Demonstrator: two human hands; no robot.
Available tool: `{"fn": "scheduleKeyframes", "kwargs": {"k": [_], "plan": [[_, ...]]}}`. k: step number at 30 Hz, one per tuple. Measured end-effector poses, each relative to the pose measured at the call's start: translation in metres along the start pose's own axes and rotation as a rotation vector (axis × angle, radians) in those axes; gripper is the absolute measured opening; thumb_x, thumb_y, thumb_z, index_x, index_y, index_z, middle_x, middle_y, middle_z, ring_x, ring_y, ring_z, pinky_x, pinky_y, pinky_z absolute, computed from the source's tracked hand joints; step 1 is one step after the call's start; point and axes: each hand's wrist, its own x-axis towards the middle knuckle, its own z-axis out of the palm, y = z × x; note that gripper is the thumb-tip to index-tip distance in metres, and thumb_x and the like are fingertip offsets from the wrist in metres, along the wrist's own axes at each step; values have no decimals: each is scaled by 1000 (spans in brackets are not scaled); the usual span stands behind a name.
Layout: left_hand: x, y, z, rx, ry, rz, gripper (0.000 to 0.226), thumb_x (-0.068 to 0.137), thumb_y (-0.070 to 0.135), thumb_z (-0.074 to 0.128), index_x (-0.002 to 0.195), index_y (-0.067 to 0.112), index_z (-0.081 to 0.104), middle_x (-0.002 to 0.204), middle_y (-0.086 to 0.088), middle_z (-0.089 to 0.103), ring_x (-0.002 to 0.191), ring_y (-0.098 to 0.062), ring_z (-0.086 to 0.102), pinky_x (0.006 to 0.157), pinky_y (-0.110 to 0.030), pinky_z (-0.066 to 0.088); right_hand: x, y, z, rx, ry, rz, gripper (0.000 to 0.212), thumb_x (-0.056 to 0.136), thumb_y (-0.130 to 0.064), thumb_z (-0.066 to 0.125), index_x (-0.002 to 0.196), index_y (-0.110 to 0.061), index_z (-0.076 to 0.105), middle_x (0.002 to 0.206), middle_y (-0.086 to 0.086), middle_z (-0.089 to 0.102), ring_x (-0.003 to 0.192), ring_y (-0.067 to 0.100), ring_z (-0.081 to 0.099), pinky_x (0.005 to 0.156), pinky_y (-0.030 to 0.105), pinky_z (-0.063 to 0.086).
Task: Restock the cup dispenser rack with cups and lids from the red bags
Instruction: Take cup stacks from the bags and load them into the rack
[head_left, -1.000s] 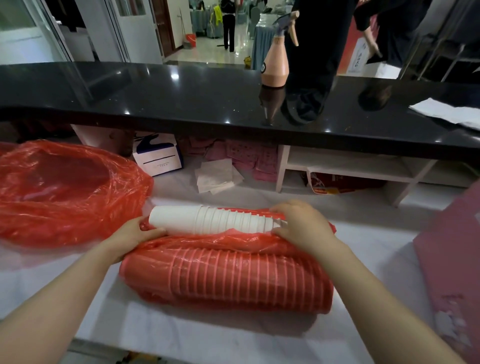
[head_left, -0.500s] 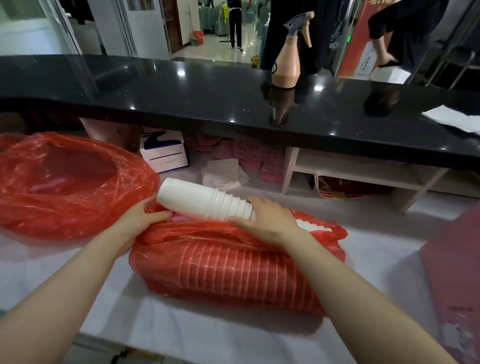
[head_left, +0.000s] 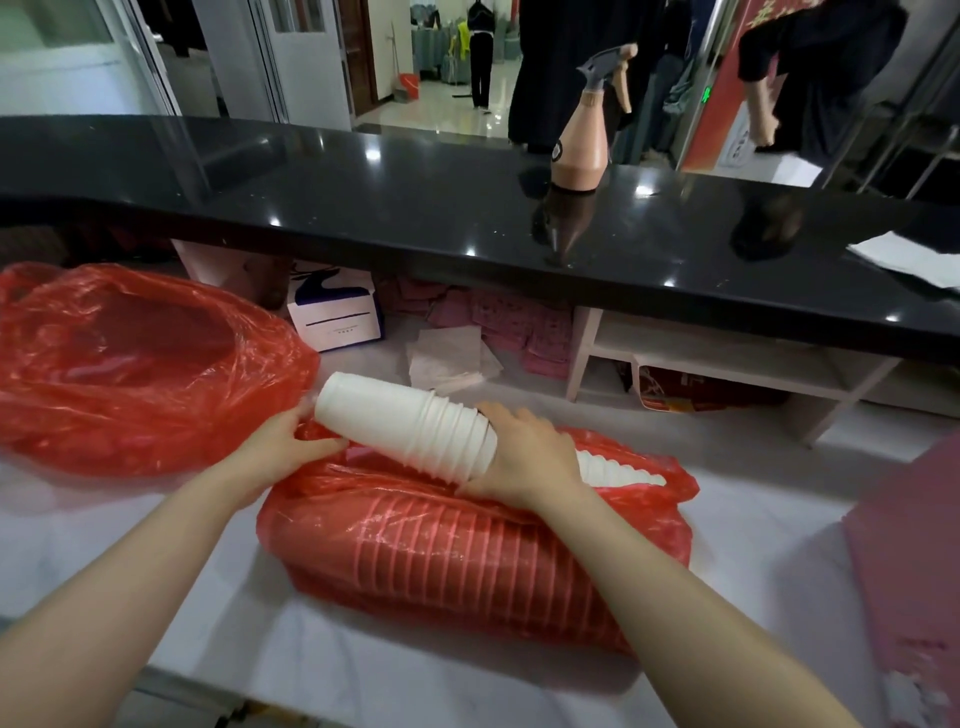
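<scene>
Cup stack (head_left: 405, 423) gripped by R hand (head_left: 530, 457), L hand (head_left: 280, 441) on red bag (head_left: 467, 551).

No text can be read. The white cardboard box (head_left: 336, 317) under the black counter carries a blue logo and tiny blurred print; the far red sign (head_left: 727, 93) shows unclear characters.

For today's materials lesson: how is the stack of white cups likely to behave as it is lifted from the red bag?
The stack of white cups probably feels light. Nested loosely, it may bend or separate where the right hand grips it. Laid down, it could roll. The thin red bag looks floppy, so the left hand holds it.
</scene>
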Motion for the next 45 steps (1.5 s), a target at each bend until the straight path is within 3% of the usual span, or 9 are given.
{"fn": "scheduleKeyframes", "kwargs": {"k": [5, 13, 18, 22, 26, 28, 34, 41, 45], "plan": [[-5, 3, -1, 54, 31, 0, 55, 77, 31, 77, 127, 31, 54, 112, 7, 66, 99, -10, 62, 80, -21, 44, -4, 1, -14, 119, 159, 6, 94, 49, -68, 72, 132, -45, 33, 120, -5, 54, 111, 25, 52, 88, 44, 46], [-22, 31, 11, 311, 231, 257, 78, 84, 32, 69, 148, 18, 29, 152, -3, 34, 138, -17, 33, 113, -29, 25, -4, -18, -54, 563, 352, -157, 79, 48, -60, 74, 119, -46, 43, 103, -19, 57, 97, 10, 54, 77, 36, 50], [-47, 83, 22, -224, 160, 533, 78, 76, 63, 66, 134, 18, 43, 132, 6, 56, 124, -6, 51, 100, -21, 42, -5, -35, -44, 541, 286, -209, 88, 48, -57, 78, 127, -40, 44, 114, -12, 58, 106, 14, 53, 85, 41, 49], [-50, 89, 39, -670, 162, 400, 53, 75, 25, 75, 122, 24, 51, 108, 8, 69, 98, -14, 66, 70, -29, 55, -12, -34, -34, 529, 236, -273, 90, 61, -55, 80, 138, -30, 42, 133, -9, 52, 123, 12, 45, 100, 33, 40], [-51, 83, 43, -783, 190, 316, 47, 72, 20, 73, 114, 30, 54, 106, 10, 69, 95, -15, 67, 70, -35, 57, -29, -1, -43, 525, 314, -145, 28, 90, -37, 53, 100, -18, 70, 104, -1, 68, 100, 19, 58, 84, 34, 45], [-52, 80, 42, -823, 207, 282, 46, 70, 24, 70, 112, 31, 53, 101, 13, 70, 90, -12, 69, 69, -34, 56, -36, 32, -49, 530, 306, 67, 32, 91, -27, 41, 77, -17, 68, 83, -2, 69, 83, 23, 61, 67, 33, 43], [-53, 77, 49, -876, 245, 200, 57, 69, 26, 71, 122, 26, 49, 111, 3, 65, 90, -18, 68, 76, -43, 56, -37, 83, -45, 178, -44, 346, 22, 82, -10, 48, 86, -10, 70, 84, 11, 70, 83, 32, 63, 71, 33, 50], [-59, 77, 16, -936, 346, 252, 45, 78, 28, 65, 120, 23, 51, 96, 7, 70, 83, -12, 70, 66, -35, 58, -31, 57, -50, 685, 116, 352, 15, 74, -20, 51, 83, -30, 58, 80, -8, 65, 72, 15, 64, 61, 33, 52], [-80, 75, -36, -937, 470, 289, 39, 90, 30, 57, 128, 22, 49, 104, 5, 72, 96, -15, 69, 71, -37, 59, -13, 20, -67, 971, 163, 218, 36, 78, 4, 40, 91, -21, 62, 69, -2, 72, 61, 14, 68, 59, 34, 56]]}}
